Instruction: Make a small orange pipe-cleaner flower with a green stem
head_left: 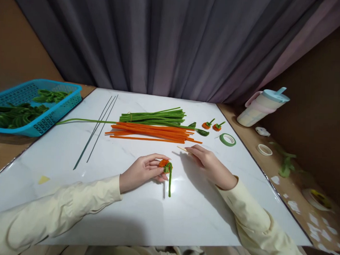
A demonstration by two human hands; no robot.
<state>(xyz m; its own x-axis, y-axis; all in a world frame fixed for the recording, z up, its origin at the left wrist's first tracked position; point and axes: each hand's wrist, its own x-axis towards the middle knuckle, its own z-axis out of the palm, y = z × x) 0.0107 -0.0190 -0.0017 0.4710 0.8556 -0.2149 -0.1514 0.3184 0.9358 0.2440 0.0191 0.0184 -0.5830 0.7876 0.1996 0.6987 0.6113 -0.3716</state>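
Observation:
Between the fingertips of my left hand (145, 167) is a small orange pipe-cleaner pumpkin (164, 163) with a green top. A green pipe-cleaner stem (170, 184) hangs down from it over the white tabletop. My right hand (203, 162) is pinched round a thin pale wooden stick (182, 148), whose tip points left. Just beyond both hands lies a loose bunch of orange pipe cleaners (153, 132), with a bundle of green pipe cleaners (153, 115) behind it. Two finished-looking orange pumpkins (206, 125) with green stems sit at the back right.
A roll of green tape (227, 139) lies at the right. Thin dark wires (98, 130) are on the left, beside a blue basket (58, 111) holding green leaf shapes. A tumbler (261, 107), a white ring (264, 149) and paper scraps (294, 206) occupy the brown surface at right.

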